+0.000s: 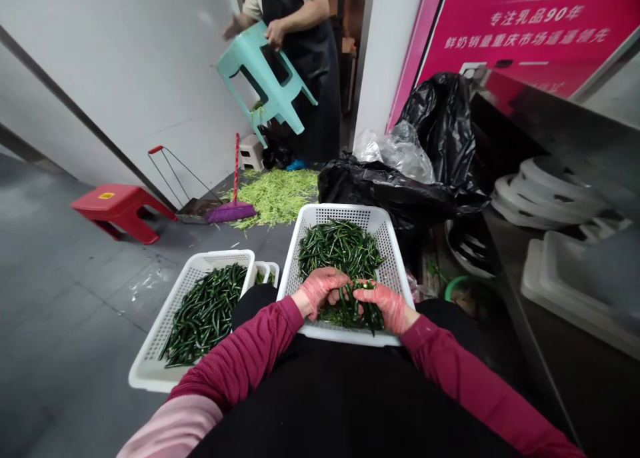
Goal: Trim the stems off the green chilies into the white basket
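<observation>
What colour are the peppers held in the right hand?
Dark green; the peppers show best in the head view.

Over a white basket (345, 211), the right hand (384, 303) holds green peppers (371, 316); the left hand (320, 290) is close beside it, its grip hard to make out. A second basket (153, 368) stands left; beyond, a person (323, 78) holds a turquoise stool (243, 50).

One head-worn view faced forward and down.
The camera looked from above the wearer's black-clad lap (345, 398), close to the near edge of the white basket (343, 336); that basket's far edge crossed mid-frame, the near-left corner of the side basket (153, 380) fell lower left, and the pale wall (125, 58) stood farther back.
</observation>
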Demonstrator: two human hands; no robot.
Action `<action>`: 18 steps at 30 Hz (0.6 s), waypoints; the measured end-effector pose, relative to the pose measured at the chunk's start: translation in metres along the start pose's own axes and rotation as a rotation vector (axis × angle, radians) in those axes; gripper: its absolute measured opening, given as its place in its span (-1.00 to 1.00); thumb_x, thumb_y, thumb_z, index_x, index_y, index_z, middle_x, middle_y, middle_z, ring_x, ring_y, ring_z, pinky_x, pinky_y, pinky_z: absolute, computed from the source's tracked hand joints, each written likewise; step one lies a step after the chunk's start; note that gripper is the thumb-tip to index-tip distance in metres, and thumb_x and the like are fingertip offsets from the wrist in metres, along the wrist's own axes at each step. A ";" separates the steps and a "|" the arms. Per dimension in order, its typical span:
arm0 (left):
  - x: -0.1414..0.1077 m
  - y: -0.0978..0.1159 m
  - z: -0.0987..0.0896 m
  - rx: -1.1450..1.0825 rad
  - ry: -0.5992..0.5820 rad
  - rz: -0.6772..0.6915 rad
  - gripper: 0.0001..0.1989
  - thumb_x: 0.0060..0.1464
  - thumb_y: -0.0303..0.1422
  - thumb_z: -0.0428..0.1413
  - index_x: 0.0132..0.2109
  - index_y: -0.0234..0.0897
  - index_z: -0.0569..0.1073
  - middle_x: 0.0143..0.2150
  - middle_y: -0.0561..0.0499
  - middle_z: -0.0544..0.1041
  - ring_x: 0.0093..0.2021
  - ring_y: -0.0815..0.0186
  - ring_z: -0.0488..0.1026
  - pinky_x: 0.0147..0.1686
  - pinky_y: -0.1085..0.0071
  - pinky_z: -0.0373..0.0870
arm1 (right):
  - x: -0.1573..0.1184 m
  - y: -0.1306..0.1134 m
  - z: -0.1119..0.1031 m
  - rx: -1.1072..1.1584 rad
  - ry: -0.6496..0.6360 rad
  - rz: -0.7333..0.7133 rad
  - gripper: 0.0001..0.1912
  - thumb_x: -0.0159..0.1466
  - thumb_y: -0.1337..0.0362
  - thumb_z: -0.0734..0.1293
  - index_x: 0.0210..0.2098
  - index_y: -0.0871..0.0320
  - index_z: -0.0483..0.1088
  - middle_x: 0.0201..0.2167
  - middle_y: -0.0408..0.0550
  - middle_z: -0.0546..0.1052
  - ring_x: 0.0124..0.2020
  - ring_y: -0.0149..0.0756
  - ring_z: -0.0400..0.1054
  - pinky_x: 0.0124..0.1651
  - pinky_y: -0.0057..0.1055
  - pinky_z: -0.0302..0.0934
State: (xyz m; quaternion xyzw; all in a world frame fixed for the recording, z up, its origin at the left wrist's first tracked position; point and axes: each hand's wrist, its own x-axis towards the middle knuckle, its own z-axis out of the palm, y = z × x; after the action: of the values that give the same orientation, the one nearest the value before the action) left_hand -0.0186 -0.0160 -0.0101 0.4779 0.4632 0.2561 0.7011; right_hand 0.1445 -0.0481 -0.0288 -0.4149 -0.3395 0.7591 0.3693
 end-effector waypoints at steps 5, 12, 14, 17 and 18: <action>0.014 -0.006 0.009 0.533 0.267 0.227 -0.82 -0.06 -0.28 0.03 -0.43 -0.30 0.43 -0.50 0.07 0.42 -0.44 0.43 0.34 -0.44 0.54 0.24 | 0.010 0.010 0.003 -0.137 0.193 0.097 -0.77 -0.11 0.32 0.38 -0.43 0.20 0.33 -0.79 -0.23 0.34 -0.76 -0.38 0.20 -0.65 -0.42 0.14; 0.037 -0.002 0.013 0.317 0.338 0.076 -0.80 -0.05 -0.27 0.02 -0.36 -0.34 0.41 -0.60 0.09 0.36 -0.61 0.45 0.28 -0.60 0.54 0.20 | -0.005 0.006 -0.012 0.053 0.243 0.123 -0.83 -0.04 0.25 0.34 -0.46 0.21 0.36 -0.68 -0.16 0.42 -0.71 -0.43 0.22 -0.61 -0.45 0.17; 0.034 -0.002 0.018 0.284 0.293 0.089 -0.76 -0.05 -0.24 0.04 -0.32 -0.34 0.41 -0.58 0.10 0.37 -0.63 0.47 0.27 -0.61 0.55 0.20 | -0.011 0.000 -0.011 0.046 0.166 0.161 -0.82 -0.02 0.23 0.32 -0.46 0.23 0.39 -0.64 -0.12 0.45 -0.69 -0.44 0.24 -0.61 -0.47 0.16; 0.027 -0.003 0.023 0.443 0.282 0.199 -0.78 -0.03 -0.23 0.02 -0.34 -0.29 0.42 -0.42 0.07 0.44 -0.46 0.45 0.35 -0.48 0.56 0.26 | -0.011 -0.002 -0.002 -0.098 0.120 0.143 -0.85 -0.07 0.28 0.33 -0.49 0.23 0.39 -0.69 -0.16 0.41 -0.70 -0.43 0.23 -0.63 -0.48 0.12; 0.025 -0.003 0.023 0.521 0.279 0.236 -0.80 -0.04 -0.24 0.02 -0.38 -0.28 0.42 -0.38 0.07 0.45 -0.39 0.44 0.36 -0.42 0.57 0.26 | -0.009 -0.001 0.002 -0.160 0.140 0.136 -0.86 -0.08 0.30 0.33 -0.49 0.22 0.38 -0.72 -0.19 0.38 -0.71 -0.43 0.21 -0.64 -0.48 0.11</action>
State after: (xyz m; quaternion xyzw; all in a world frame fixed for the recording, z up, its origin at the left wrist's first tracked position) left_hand 0.0128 -0.0075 -0.0205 0.6521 0.5463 0.2716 0.4501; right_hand 0.1467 -0.0558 -0.0240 -0.5174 -0.3434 0.7219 0.3054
